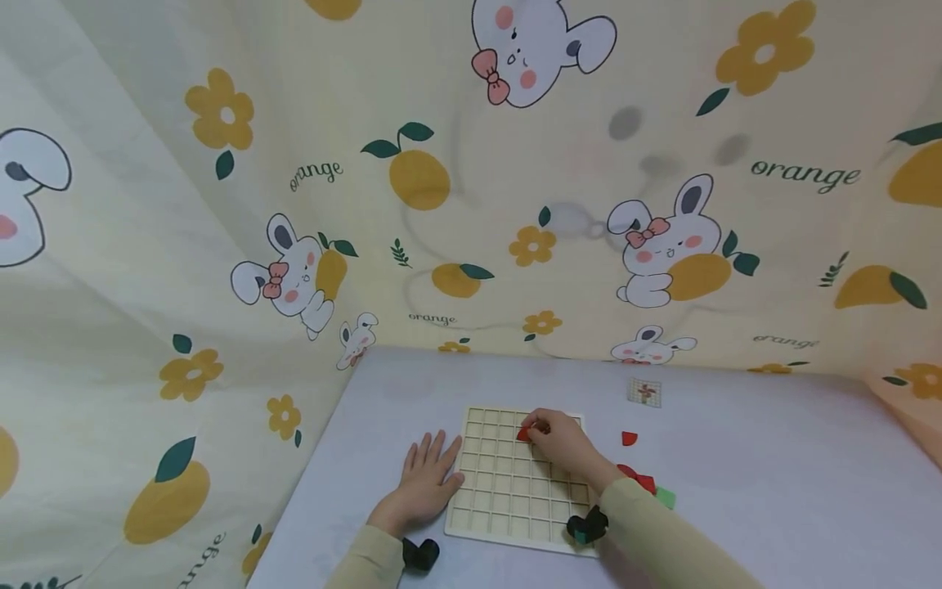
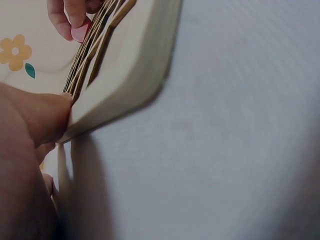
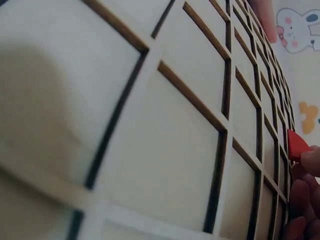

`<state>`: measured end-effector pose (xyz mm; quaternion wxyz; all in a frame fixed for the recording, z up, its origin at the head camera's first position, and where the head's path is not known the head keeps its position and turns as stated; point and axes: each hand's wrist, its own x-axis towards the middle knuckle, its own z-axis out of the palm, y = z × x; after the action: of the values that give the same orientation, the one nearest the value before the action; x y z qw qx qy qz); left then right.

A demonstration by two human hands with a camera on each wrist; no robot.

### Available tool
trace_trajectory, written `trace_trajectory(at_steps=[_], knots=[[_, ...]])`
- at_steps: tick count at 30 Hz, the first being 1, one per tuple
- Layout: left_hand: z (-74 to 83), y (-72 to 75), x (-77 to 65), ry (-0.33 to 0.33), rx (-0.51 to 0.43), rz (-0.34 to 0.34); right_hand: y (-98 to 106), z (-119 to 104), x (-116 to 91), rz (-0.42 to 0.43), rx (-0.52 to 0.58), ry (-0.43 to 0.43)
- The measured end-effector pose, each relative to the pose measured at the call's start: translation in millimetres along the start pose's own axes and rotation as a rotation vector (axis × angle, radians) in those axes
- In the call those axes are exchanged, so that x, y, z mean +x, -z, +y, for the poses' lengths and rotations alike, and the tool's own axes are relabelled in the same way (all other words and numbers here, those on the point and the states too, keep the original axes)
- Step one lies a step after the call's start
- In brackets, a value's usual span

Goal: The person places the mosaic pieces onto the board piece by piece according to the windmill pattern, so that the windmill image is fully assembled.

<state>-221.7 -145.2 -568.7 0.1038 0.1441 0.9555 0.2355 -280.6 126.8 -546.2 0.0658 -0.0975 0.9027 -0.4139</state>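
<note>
A pale wooden grid board (image 1: 493, 499) with square recesses lies on the table. My left hand (image 1: 423, 478) rests beside its left edge, fingers straight and spread, the thumb against the rim in the left wrist view. Over the far part of the board my right hand (image 1: 561, 442) pinches a red quarter-round piece (image 3: 297, 145) between thumb and fingers. That red piece is close over the grid squares in the right wrist view.
Right of the board lie a red piece (image 1: 629, 438), more red pieces (image 1: 645, 483) by the right forearm and a green piece (image 1: 666, 497). A small pattern card (image 1: 644, 393) lies farther back. Black wrist cameras (image 1: 421, 555) sit at both wrists. A printed curtain (image 1: 500, 245) hangs behind.
</note>
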Motion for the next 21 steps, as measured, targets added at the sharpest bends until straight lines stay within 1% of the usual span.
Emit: trace_trajectory(at_steps=[5, 8, 10, 12, 16, 18, 21], knots=[[5.0, 0.6, 0.6, 0.002, 0.004, 0.006, -0.7, -0.5, -2.1, 0.036, -0.039, -0.001], [6.7, -0.3, 0.7, 0.002, 0.006, 0.010, 4.4, -0.1, -4.1, 0.037, -0.053, -0.019], [7.3, -1.0, 1.0, 0.002, 0.013, 0.010, 12.3, 1.1, -6.7, 0.061, -0.063, -0.032], [7.5, -1.4, 0.9, -0.001, 0.012, 0.015, 22.9, 3.3, -10.9, 0.106, -0.085, -0.062], [7.7, -0.9, -0.1, 0.009, 0.009, 0.017, 43.8, 10.8, -22.3, 0.189, -0.157, -0.125], [7.7, -0.4, -1.2, 0.013, 0.002, 0.022, 50.1, 14.9, -27.7, 0.186, -0.171, -0.153], [8.4, 0.7, -2.9, 0.012, -0.006, 0.030, 51.7, 22.2, -32.0, 0.156, -0.141, -0.180]])
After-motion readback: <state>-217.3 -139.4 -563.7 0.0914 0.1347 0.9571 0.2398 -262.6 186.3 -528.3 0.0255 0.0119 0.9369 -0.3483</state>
